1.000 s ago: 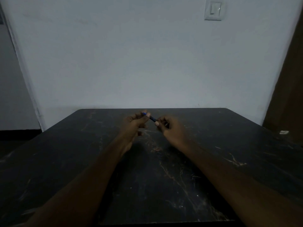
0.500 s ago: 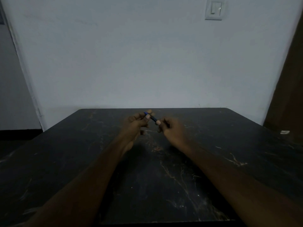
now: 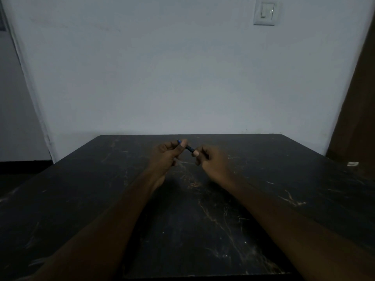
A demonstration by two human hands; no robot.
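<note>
A thin dark pen with a blue tip (image 3: pixel 189 148) hangs a little above the far middle of the black marble table (image 3: pixel 203 230). My left hand (image 3: pixel 168 154) pinches its upper left end between thumb and fingers, and the blue tip pokes out past them. My right hand (image 3: pixel 209 159) pinches the lower right end with curled fingers. Only a short stretch of the pen shows between the two hands.
A white wall stands right behind the table's far edge, with a light switch (image 3: pixel 264 12) high on the right. A brown door (image 3: pixel 359 110) is at the right, with a small white scrap (image 3: pixel 352 164) on the floor near it. A darker opening lies at the left.
Both hands keep their hold on the pen and have shifted only slightly; the pen's tilt is about the same.
</note>
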